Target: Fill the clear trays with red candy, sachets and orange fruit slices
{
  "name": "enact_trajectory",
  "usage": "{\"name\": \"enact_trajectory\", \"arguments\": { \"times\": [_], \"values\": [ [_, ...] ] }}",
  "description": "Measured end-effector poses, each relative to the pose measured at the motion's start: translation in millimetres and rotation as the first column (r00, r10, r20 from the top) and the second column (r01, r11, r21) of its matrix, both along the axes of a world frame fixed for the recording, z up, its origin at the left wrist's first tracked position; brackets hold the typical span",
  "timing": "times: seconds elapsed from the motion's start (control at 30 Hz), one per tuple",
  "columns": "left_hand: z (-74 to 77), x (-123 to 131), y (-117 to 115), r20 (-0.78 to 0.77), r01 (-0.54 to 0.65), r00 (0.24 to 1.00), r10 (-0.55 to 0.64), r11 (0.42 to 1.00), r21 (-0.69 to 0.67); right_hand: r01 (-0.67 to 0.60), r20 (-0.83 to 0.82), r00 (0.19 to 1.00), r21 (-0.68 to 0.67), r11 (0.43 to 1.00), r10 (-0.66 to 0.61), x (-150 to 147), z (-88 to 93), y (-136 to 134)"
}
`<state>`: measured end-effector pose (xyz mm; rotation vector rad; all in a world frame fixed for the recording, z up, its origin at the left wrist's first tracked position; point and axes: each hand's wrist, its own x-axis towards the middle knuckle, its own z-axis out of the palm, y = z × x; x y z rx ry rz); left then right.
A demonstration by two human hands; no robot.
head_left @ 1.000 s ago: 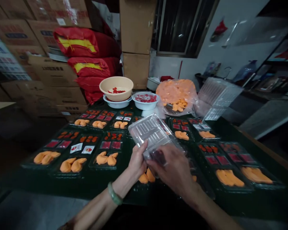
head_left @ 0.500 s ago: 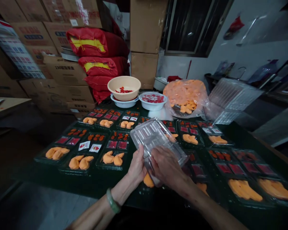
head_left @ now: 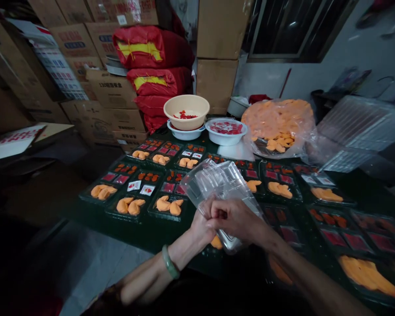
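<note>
Clear plastic trays point(head_left: 228, 180) are held in front of me over the dark green table, fanned apart at the top. My left hand point(head_left: 204, 224), with a green bangle on the wrist, is closed on their near left edge. Against it, my right hand point(head_left: 235, 219) has its fingers curled on the same trays. Filled trays lie around them, such as one point(head_left: 128, 205) with orange shaped pieces, white-and-red packets and small red-brown pieces. An orange piece point(head_left: 216, 242) shows partly under the held trays.
Behind the rows stand a cream bowl point(head_left: 186, 109), a white basin point(head_left: 226, 136) of red packets and a plastic bag point(head_left: 276, 118) of orange pieces. Stacked clear trays point(head_left: 358, 127) are at the right. Cartons point(head_left: 112, 90) and red sacks point(head_left: 154, 48) stand behind.
The held trays have spread apart into a fan. My right hand has moved up against my left hand, its fingers now curled. The view has shifted, so the surroundings sit further right.
</note>
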<state>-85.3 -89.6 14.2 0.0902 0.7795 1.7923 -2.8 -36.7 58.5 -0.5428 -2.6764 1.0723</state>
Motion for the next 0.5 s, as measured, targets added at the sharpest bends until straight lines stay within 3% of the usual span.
{"name": "enact_trajectory", "arguments": {
  "times": [0.23,0.5],
  "values": [
    [3.3,0,1,0.007,0.018,1.0,-0.018,0.999,0.031,-0.129,-0.031,0.992,-0.3,0.945,0.126,-6,-2.4,20],
    [-2.5,0,1,0.047,0.13,0.99,-0.13,0.991,-0.009,-0.144,0.01,0.985,-0.48,0.865,0.17,-6,-2.0,25]
  ]
}}
